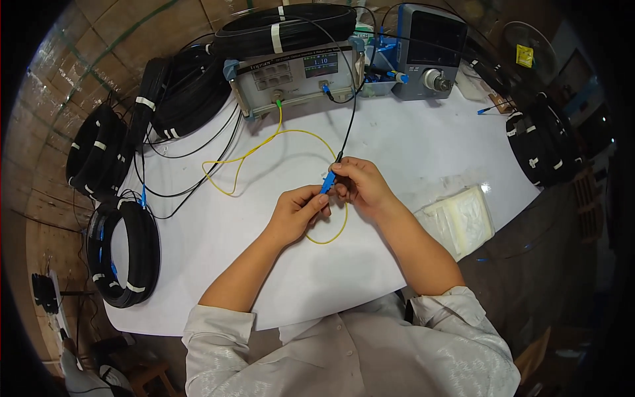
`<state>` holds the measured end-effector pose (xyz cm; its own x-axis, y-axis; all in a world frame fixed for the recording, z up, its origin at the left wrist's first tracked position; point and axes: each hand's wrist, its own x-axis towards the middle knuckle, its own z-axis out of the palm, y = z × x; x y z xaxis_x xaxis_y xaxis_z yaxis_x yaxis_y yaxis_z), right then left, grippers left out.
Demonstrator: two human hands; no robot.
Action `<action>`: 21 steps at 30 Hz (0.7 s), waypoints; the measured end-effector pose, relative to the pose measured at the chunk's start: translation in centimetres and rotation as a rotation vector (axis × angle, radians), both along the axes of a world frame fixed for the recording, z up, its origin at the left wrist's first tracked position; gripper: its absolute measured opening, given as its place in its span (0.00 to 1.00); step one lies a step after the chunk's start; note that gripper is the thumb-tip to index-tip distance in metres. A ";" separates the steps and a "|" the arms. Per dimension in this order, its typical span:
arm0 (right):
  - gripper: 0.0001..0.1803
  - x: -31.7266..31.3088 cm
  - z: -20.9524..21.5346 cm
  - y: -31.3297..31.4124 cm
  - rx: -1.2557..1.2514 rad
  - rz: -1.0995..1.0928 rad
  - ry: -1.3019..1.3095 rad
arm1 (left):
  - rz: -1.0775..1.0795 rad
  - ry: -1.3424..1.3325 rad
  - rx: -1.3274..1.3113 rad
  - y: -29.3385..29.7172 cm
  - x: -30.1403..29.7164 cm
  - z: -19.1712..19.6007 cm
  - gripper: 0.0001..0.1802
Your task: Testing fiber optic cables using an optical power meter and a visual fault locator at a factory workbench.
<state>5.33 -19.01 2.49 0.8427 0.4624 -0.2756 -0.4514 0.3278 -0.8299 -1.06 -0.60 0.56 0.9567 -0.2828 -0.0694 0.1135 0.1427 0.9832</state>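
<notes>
Head view, only one: both hands meet at frame centre over the white sheet-covered table (410,139). Left hand (296,213) is closed in a pinch on the lower end of the small blue plastic fibre connector (327,182); right hand (360,187) is closed around its upper end, where the thin black cable (350,112) comes in from the grey bench-top test instrument with a lit screen (294,74) at upper centre. The thin yellow patch cord (264,147) loops from the instrument's green-tipped port, round under the hands. Cannot tell if the two ends are mated or apart; fingers hide the joint. Risks, my read: a skewed push could scuff the ferrule face; fingertips this close could smear it; the yellow loop below the wrists could kink if a forearm drops on it. Tugging the black cable could stress the front port. The clear plastic bag of white wipes (463,218), right of centre, lies untouched. Black cable coils (126,255) sit well apart at left.
</notes>
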 end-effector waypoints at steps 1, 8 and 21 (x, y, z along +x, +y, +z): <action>0.07 0.0 0.0 0.0 0.007 0.002 0.004 | -0.002 -0.006 0.012 0.0 0.0 0.1 0.14; 0.07 0.1 -0.2 -0.1 0.010 0.012 0.005 | -0.018 -0.007 -0.013 0.0 0.0 0.2 0.15; 0.09 0.2 -0.4 -0.2 0.008 0.033 0.007 | -0.015 -0.026 0.014 0.0 -0.1 0.2 0.15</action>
<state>5.53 -19.25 2.13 0.8251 0.4920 -0.2778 -0.4680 0.3197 -0.8239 -1.18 -0.58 0.72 0.9539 -0.2960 -0.0488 0.0901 0.1277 0.9877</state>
